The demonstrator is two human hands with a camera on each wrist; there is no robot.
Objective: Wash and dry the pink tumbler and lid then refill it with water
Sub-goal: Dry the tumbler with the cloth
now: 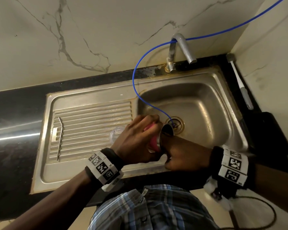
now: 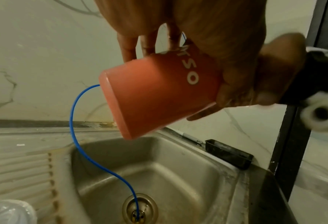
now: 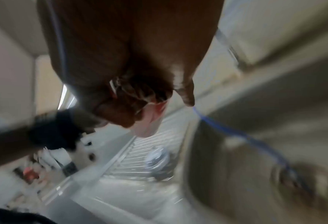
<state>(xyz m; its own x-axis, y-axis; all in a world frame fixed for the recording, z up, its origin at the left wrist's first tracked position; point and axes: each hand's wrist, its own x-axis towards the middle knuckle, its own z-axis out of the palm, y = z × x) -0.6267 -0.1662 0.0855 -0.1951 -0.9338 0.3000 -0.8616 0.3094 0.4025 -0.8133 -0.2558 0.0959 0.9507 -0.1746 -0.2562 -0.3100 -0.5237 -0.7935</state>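
Observation:
My left hand [image 1: 138, 138] grips the pink tumbler [image 1: 154, 140] around its body and holds it tilted over the sink basin [image 1: 206, 105]. Its steel-lined mouth points right, toward the drain [image 1: 179, 126]. In the left wrist view the tumbler [image 2: 155, 97] shows its flat base and white lettering. My right hand [image 1: 183, 155] is at the rim, fingers curled into the mouth and thumb outside [image 2: 236, 91]. The right wrist view is blurred and shows my curled fingers [image 3: 140, 94] against the pink rim [image 3: 150, 121]. The clear lid [image 1: 115, 135] lies on the drainboard, just left of my left hand.
A thin blue tube [image 1: 136, 77] runs from the faucet [image 1: 183, 45] down into the drain. A bent metal straw [image 1: 60, 138] lies at the drainboard's left. A long brush [image 1: 239, 82] and a black tray [image 2: 228, 153] sit on the dark counter right of the sink.

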